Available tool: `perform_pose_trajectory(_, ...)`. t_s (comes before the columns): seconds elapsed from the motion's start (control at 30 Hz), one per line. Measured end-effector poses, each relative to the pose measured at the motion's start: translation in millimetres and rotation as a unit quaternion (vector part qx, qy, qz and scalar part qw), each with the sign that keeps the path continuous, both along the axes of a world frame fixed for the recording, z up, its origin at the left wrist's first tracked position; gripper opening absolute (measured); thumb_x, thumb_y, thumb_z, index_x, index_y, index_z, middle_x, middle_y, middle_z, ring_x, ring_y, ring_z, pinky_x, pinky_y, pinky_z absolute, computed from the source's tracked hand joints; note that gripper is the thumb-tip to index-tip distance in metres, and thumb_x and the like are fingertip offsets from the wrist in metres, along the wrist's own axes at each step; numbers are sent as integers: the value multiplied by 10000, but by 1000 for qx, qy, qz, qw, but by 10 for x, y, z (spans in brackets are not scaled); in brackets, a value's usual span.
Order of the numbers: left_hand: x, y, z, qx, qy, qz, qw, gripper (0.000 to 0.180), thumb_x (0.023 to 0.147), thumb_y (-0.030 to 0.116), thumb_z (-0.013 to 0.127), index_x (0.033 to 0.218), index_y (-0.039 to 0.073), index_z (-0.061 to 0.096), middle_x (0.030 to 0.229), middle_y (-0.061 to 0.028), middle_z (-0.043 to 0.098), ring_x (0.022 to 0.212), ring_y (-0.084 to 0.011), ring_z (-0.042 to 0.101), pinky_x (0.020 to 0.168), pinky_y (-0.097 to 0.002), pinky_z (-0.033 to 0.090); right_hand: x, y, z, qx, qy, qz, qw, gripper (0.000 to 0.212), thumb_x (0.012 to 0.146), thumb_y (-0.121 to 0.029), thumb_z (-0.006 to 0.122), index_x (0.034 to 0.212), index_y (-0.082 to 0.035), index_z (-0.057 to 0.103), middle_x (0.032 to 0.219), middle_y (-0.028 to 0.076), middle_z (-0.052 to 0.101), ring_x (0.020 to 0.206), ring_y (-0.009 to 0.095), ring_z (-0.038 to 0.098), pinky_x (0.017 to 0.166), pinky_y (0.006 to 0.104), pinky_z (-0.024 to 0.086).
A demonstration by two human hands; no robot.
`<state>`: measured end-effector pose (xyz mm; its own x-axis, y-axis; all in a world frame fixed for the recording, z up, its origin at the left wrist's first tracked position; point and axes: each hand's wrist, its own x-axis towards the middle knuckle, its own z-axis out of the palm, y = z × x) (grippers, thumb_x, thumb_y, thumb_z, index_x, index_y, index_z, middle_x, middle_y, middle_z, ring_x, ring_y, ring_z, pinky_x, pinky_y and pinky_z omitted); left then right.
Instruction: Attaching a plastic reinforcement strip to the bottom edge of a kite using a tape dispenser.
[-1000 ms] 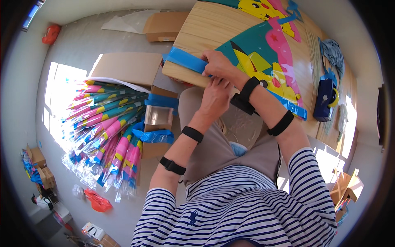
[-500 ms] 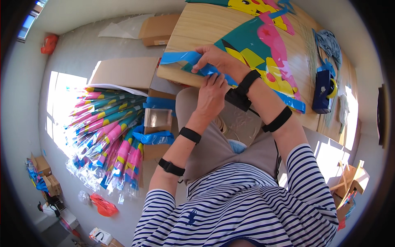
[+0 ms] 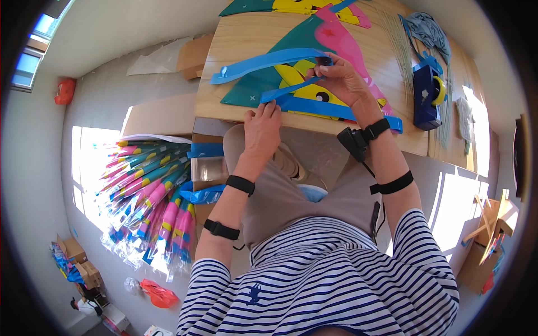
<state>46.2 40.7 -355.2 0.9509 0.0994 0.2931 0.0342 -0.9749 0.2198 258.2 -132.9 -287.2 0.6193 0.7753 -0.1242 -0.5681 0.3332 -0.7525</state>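
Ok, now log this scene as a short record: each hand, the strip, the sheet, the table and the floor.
Left hand: fingertips at the blue strip, near the table's front edge
Right hand: pinching the blue strip
Strip shape: bends back at the right hand
Sheet: green, pink and yellow, lying on the table
Also on table: blue dispenser with yellow tape, grey-blue cloth
Floor, person's left: wrapped rolls, cardboard box, red bag
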Motion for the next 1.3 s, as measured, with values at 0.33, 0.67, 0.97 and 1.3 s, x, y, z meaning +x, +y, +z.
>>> perform_pose_trajectory(0.33, 23, -8, 58, 38, 25, -7, 999, 382, 875, 63, 630, 1255, 29, 655, 1325, -91, 625, 1319, -259, 557, 894, -451, 446, 119, -1962, -361, -30, 45, -207, 977, 464, 856, 61, 717, 1293, 43, 564, 926, 106, 709, 1051, 276, 703, 959, 449, 564)
perform_pose_trajectory(0.67, 39, -30, 64, 41, 33, -12, 999, 397, 873, 47, 612, 1266, 7, 642, 1335, -122, 615, 1306, -315, 554, 978, -495, 458, -96, -2326, -366, -478, -140, -365, 787, 450, 802, -86, 804, 1213, 8, 646, 1035, 101, 716, 974, 250, 694, 882, 416, 535)
perform_pose_trajectory(0.97, 14, -12, -24, 6, 43, 1, 999, 454, 860, 37, 619, 1313, 4, 627, 1403, -130, 593, 1354, -347, 523, 1072, -538, 414, -419, -1341, 117, -505, -579, -430, 475, 345, 846, -163, 778, 1155, -25, 713, 1101, 163, 702, 1068, 383, 615, 960, 449, 488)
perform_pose_trajectory(1.3, 8, -123, 25, 33, 29, 42, 998, 473, 845, 42, 649, 1318, 33, 640, 1421, -83, 575, 1312, -353, 497, 1136, -657, 290, -406, 1045, -359, -421, -562, 17, 712, 491, 864, -406, 771, 1224, -75, 733, 1194, 183, 663, 1222, 401, 539, 1069, 479, 442)
